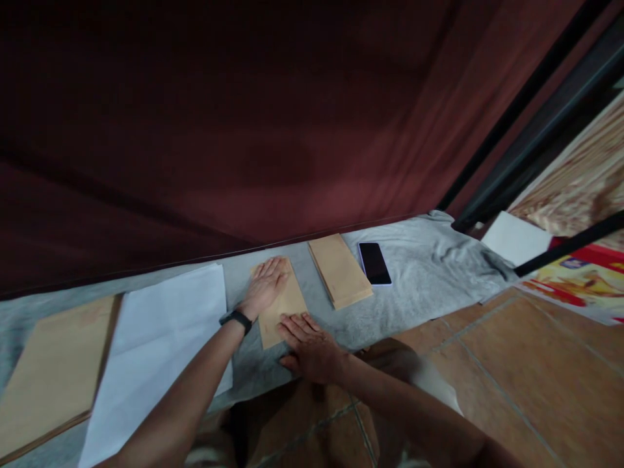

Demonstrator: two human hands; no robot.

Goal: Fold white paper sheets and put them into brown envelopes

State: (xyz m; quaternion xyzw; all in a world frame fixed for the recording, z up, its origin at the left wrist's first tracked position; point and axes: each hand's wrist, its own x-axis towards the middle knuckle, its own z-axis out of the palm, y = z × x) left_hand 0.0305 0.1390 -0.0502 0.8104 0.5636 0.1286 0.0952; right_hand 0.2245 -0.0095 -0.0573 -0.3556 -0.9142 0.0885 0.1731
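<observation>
A brown paper envelope lies flat on the grey cloth between my hands. My left hand rests on its far end, fingers stretched out, with a dark band on the wrist. On the near right edge of the envelope lies my right hand, palm down, fingers extended and the thumb held apart. Just right of it sits a small stack of similar brown envelopes. To the left is a stack of white paper sheets, creased across the top sheet. Farther left, larger brown envelopes are piled up.
A phone with a dark screen lies beside the small stack. Grey cloth covers the narrow surface, rumpled at its right end. Dark red fabric hangs behind. Black metal bars, a white box and a colourful printed package stand right.
</observation>
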